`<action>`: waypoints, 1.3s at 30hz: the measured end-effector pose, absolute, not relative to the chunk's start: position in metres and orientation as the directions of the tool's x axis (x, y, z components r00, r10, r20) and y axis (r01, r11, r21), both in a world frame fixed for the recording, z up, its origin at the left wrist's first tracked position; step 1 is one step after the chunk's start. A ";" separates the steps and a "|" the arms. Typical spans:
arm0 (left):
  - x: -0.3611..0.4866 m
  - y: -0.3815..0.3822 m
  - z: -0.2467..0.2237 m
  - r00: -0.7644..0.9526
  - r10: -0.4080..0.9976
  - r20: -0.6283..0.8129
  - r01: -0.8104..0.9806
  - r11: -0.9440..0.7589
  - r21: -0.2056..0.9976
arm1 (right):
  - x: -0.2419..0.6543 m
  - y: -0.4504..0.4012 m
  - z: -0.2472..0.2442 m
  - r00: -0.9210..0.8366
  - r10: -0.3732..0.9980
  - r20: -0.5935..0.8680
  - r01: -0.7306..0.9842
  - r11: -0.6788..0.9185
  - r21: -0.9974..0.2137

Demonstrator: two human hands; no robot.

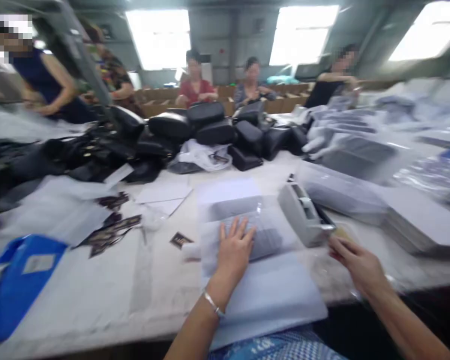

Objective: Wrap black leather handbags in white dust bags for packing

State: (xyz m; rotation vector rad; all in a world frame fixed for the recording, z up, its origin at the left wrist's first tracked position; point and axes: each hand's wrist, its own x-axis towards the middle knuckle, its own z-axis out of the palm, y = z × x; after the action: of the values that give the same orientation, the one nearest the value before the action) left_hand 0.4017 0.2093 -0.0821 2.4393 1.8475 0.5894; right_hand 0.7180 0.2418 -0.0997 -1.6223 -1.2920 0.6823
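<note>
My left hand, with a bracelet at the wrist, lies flat with fingers spread on a grey item in a translucent white wrapper. White sheets lie under this bundle and hang toward the table's front edge. To its right stands a grey tape dispenser. My right hand is pinched at the dispenser's cutting end, on what looks like the end of the clear tape; blur hides the strip itself.
Black bags are heaped across the back. At left lie a blue plastic bag, white wrappers and dark tags. A stack of white sheets and wrapped items sit at right. Several people work beyond.
</note>
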 end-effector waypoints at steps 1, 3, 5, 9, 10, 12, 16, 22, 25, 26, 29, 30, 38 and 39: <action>0.401 0.212 -0.083 0.230 0.930 0.286 0.923 -0.301 0.237 | 0.730 0.235 -0.102 0.329 0.939 0.099 0.420 -0.052 -0.906; 0.401 0.213 -0.083 0.247 0.923 0.296 0.926 -0.314 0.210 | 0.742 0.230 -0.106 0.338 0.938 0.083 0.414 -0.069 -0.907; 0.401 0.212 -0.080 0.262 0.919 0.296 0.930 -0.323 0.178 | 0.744 0.230 -0.108 0.350 0.933 0.087 0.433 -0.079 -0.898; 0.400 0.211 -0.076 0.277 0.921 0.273 0.925 -0.333 0.183 | 0.742 0.221 -0.097 0.313 0.932 0.181 0.556 -0.026 -0.831; 0.398 0.213 -0.075 0.271 0.924 0.269 0.922 -0.330 0.205 | 0.742 0.218 -0.090 0.257 0.939 0.229 0.599 0.031 -0.800; 0.393 0.217 -0.073 0.247 0.931 0.268 0.910 -0.318 0.267 | 0.738 0.217 -0.072 0.078 0.940 0.332 0.658 0.202 -0.726; 0.377 0.225 -0.070 0.203 0.933 0.298 0.874 -0.310 0.374 | 0.713 0.236 -0.029 -0.394 0.822 0.411 0.589 0.569 -0.573; 0.350 0.237 -0.068 0.092 0.955 0.281 0.876 -0.212 0.434 | 0.633 0.285 0.007 -0.780 0.541 0.314 0.356 0.796 -0.489; 0.339 0.245 -0.068 0.066 0.956 0.287 0.817 -0.216 0.534 | 0.588 0.312 0.013 -0.883 0.401 0.243 0.255 0.846 -0.469; 0.335 0.247 -0.068 0.062 0.955 0.289 0.791 -0.224 0.570 | 0.574 0.322 0.013 -0.906 0.363 0.218 0.232 0.856 -0.461; 0.327 0.252 -0.070 0.056 0.958 0.281 0.715 -0.235 0.659 | 0.536 0.349 0.012 -0.950 0.288 0.118 0.218 0.886 -0.408; 0.326 0.253 -0.071 0.054 0.960 0.275 0.697 -0.233 0.678 | 0.524 0.356 0.011 -0.960 0.273 0.069 0.230 0.901 -0.368; 0.323 0.255 -0.084 0.038 0.949 0.314 0.678 -0.255 0.689 | 0.469 0.363 0.008 -0.932 0.300 -0.203 0.283 0.953 0.112; 0.323 0.255 -0.085 0.034 0.946 0.322 0.671 -0.261 0.694 | 0.467 0.361 0.009 -0.924 0.326 -0.201 0.303 0.943 0.135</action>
State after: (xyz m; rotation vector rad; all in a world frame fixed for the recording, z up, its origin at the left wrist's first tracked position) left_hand 0.3228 0.2552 -0.0852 1.9673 1.6411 1.0783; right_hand 0.4671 0.3611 0.0088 -0.5436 -3.3156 -0.1719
